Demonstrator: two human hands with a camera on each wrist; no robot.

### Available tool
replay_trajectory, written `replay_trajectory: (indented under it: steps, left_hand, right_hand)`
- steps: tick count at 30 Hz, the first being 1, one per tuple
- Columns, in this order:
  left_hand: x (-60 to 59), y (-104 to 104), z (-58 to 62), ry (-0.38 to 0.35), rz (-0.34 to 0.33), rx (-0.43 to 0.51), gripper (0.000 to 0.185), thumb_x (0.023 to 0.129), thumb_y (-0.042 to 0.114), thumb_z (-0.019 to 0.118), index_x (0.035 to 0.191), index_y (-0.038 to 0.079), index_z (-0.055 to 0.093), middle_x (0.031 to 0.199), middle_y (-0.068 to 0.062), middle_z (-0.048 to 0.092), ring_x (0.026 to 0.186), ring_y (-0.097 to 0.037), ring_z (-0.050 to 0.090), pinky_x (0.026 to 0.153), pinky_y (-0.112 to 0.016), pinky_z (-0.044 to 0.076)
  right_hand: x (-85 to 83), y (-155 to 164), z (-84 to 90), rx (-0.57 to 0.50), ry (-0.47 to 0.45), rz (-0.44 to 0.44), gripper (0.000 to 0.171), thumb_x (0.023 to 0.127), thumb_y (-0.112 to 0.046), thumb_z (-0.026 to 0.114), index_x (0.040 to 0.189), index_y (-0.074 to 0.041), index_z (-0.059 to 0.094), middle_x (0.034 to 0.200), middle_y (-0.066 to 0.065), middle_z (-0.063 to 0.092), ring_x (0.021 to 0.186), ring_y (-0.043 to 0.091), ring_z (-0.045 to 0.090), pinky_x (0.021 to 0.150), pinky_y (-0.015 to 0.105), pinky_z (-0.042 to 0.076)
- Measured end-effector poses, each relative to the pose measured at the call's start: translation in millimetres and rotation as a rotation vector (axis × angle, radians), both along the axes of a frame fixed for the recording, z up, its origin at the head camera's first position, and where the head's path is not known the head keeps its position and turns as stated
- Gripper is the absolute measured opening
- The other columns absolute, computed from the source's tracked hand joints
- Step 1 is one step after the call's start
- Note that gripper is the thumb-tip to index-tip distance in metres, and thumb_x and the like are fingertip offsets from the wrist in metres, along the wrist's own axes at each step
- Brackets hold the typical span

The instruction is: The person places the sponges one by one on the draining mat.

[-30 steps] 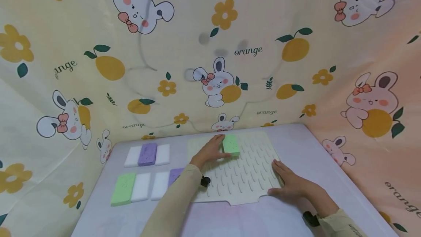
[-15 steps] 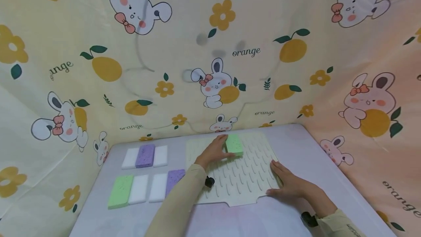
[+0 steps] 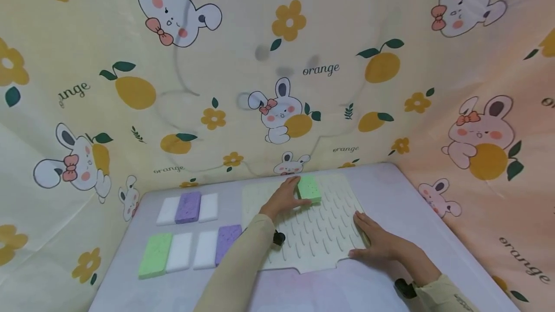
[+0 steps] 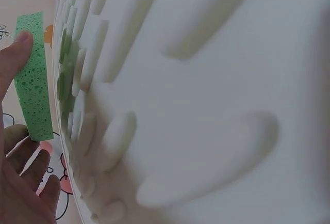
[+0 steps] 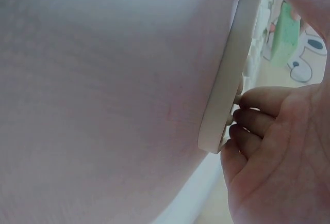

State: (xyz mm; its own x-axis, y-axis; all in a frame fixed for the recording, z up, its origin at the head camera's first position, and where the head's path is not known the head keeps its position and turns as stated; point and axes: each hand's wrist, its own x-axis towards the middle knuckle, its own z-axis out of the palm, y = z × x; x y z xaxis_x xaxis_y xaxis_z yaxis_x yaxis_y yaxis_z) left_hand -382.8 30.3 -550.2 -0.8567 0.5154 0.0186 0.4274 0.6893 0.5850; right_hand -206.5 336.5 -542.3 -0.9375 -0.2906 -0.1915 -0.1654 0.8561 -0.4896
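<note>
a left hand (image 3: 283, 200) pinches a green sponge (image 3: 309, 189) near the far side of a ridged board (image 3: 321, 235) on a counter (image 3: 114, 295).
head view: the right hand (image 3: 382, 243) touches the board's right edge, its grip wide; left wrist: the left hand's grip holds the sponge by its ends; right wrist: slightly bent fingers (image 5: 260, 100) meet the board's edge, the sponge beyond.

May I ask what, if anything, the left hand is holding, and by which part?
The left hand holds the green sponge, its thumb near one short end and fingers at the other.
</note>
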Motion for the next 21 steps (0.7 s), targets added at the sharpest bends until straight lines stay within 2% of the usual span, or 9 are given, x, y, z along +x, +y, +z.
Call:
replay_trajectory:
  steps: [7,21]
  left_hand:
    - [0.0,5.8,0.2,-0.041,0.016,0.030,0.106,0.092,0.059,0.081,0.171,0.013,0.028,0.177,-0.007,0.028,0.162,-0.029,0.028,0.132,-0.047,0.029]
    - [-1.0,14.8,2.0,0.003,-0.001,0.023,0.104,0.092,0.055,0.083,0.169,0.009,0.032,0.174,-0.010,0.034,0.160,-0.031,0.032,0.131,-0.046,0.032]
  right_hand:
    - [1.7,-1.3,2.0,-0.014,-0.008,-0.001,0.123,0.085,-0.060,0.085,0.168,0.005,0.021,0.175,0.031,0.013,0.159,0.057,0.012,0.123,0.077,0.026]
    - [4.1,-0.6,4.7,-0.022,-0.024,-0.017,0.124,0.085,-0.060,0.085,0.169,0.003,0.019,0.176,0.029,0.011,0.160,0.055,0.011,0.124,0.075,0.024]
